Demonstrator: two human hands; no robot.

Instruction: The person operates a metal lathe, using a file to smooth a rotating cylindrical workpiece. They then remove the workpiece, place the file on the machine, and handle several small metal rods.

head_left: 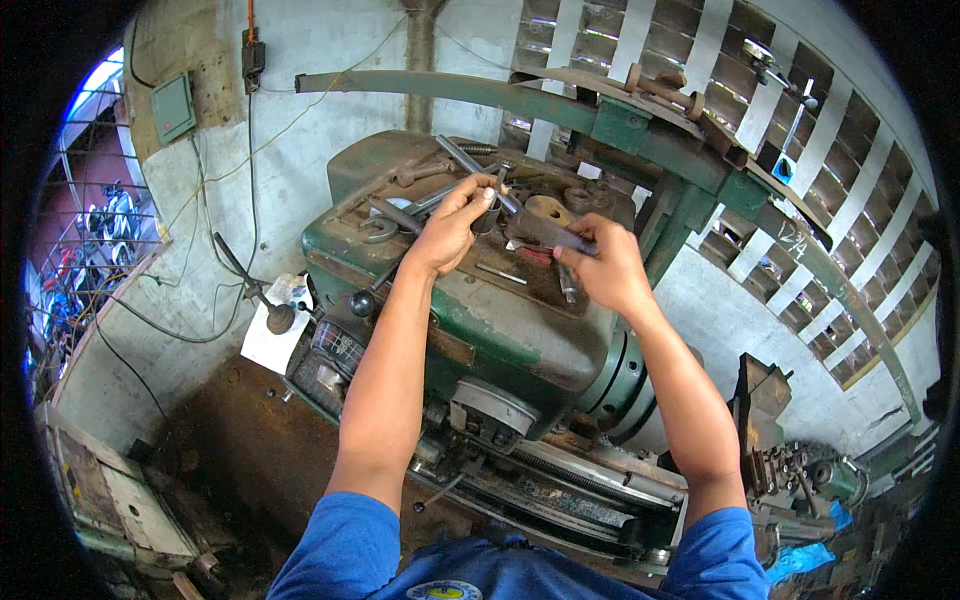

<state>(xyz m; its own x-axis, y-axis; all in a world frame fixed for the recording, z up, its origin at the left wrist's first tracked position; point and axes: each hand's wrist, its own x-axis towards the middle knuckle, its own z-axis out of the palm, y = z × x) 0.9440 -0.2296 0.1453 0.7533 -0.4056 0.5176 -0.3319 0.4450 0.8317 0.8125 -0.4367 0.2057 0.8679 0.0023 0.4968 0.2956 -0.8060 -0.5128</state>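
My left hand [452, 228] is closed, thumb and fingers pinched at a long grey metal rod [462, 156] that slants over the machine top. Just past the fingertips stands a small bolt-like metal piece [504, 172]. My right hand [612, 262] is closed round a flat, brownish tool [545, 231], blurred, its kind unclear; its far end lies close to the rod's lower end. Beneath both hands is the worn top of a green lathe headstock [470, 305]. A brown ring [549, 208] and a thin bright rod [501, 274] lie there.
An open-end wrench [378, 231] and other metal parts lie left on the headstock. A black-knobbed lever [362, 303] rises at its front. The round chuck [622, 385] is to the right, above the lathe bed [590, 500]. A green beam [450, 92] crosses behind.
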